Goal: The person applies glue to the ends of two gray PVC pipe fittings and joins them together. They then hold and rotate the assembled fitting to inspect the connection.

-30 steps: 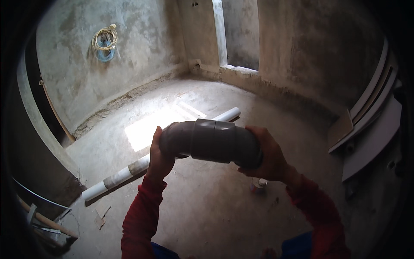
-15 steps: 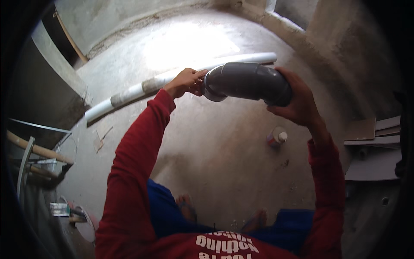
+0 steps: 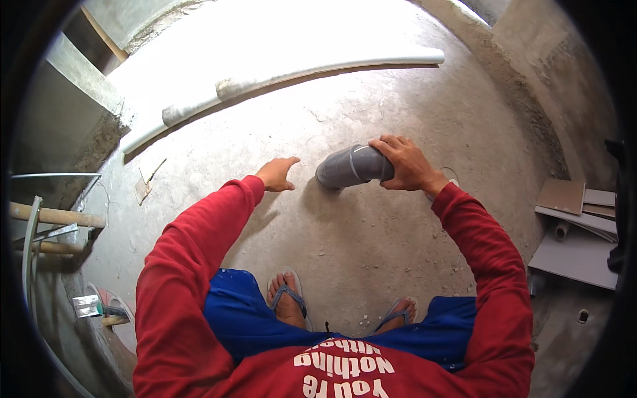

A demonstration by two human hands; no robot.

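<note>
White plastic pipe (image 3: 332, 63), long and round, lay aslant from near the left edge of the floor (image 3: 371, 245). The left hand (image 3: 275, 174) was open and empty, well placed to steady the grey pipe fitting (image 3: 345, 167), a smooth, bent tube well in from that edge; floor contact was unclear. The right hand (image 3: 410, 164) gripped its curved end; such slick plastic needed a firm wrap.

a curved grey plastic pipe fitting (image 3: 348, 167), a long white plastic tube (image 3: 318, 67) with dingy grey bands (image 3: 192, 110), a long-sleeved red cloth shirt (image 3: 179, 325) bearing white lettering (image 3: 342, 366), blue cloth trousers (image 3: 239, 313).
</note>
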